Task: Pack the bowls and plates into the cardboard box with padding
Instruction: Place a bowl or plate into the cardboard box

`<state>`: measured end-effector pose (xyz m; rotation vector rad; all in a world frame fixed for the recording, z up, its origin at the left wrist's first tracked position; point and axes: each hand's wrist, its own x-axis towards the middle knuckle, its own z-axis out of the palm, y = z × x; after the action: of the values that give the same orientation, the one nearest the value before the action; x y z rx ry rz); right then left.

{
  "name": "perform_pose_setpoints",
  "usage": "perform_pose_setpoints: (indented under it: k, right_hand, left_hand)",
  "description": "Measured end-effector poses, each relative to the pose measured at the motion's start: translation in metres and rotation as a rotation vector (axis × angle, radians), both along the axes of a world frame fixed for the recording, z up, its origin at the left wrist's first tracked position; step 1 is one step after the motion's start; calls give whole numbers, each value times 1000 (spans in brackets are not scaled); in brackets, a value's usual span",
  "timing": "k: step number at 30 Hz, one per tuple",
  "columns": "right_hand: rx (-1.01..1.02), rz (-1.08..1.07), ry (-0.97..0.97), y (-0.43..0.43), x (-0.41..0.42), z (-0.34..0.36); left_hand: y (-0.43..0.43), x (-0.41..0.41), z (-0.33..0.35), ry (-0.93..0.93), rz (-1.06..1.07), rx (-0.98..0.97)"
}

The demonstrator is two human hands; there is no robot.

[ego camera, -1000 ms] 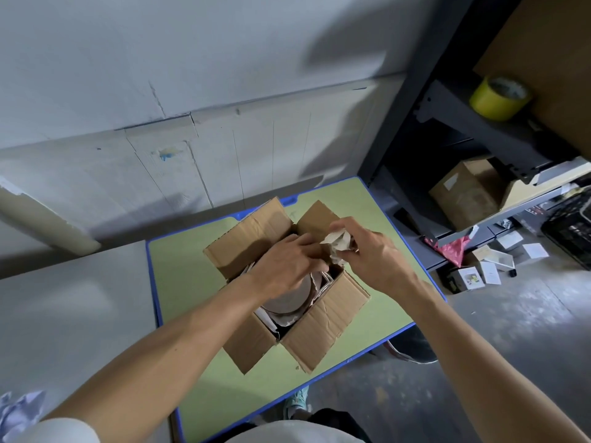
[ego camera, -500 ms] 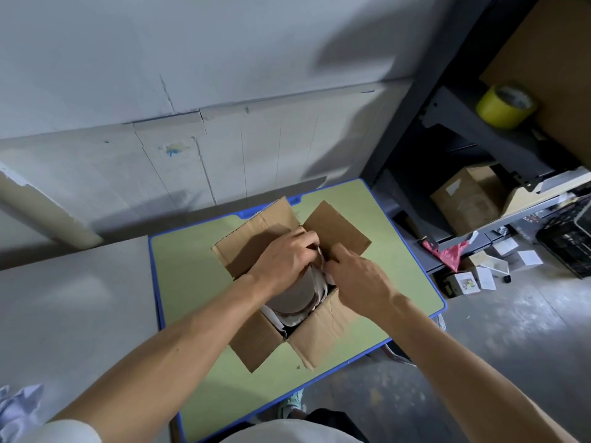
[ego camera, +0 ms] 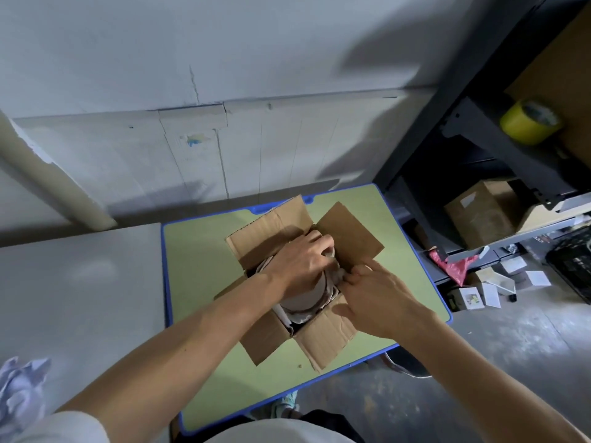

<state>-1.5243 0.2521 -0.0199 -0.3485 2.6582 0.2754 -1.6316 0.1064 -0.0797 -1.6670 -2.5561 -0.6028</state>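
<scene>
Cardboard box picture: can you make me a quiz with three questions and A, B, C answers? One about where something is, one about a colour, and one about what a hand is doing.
1. Where does the cardboard box stand?
A) on the floor
B) on the green table
C) on a chair

2. What colour is the roll of tape on the shelf?
A) yellow
B) red
C) blue

3. What is the left hand doing?
A) waving
B) lifting a cup
C) gripping the bowls in the box

Answers:
1 B, the box sits on the green tabletop.
2 A, the roll is bright yellow.
3 C, its fingers curl over the bowls' far rim.
</scene>
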Motion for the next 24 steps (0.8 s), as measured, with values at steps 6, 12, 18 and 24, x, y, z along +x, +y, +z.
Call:
perform_pose_setpoints:
  k: [6, 12, 18, 24]
  right_hand:
    - [91, 32, -230, -11, -20, -2]
    - [112, 65, -253, -10, -24, -13]
    - [22, -30, -193, -3, -15, 20]
    - [-115, -52, 66, -10, -38, 45]
  left_hand:
    - [1, 4, 2, 25, 29, -47]
    - [1, 11, 4, -14, 86, -20]
    - [-6, 15, 3, -24, 54, -7]
    - [-34, 8, 8, 22, 180, 66]
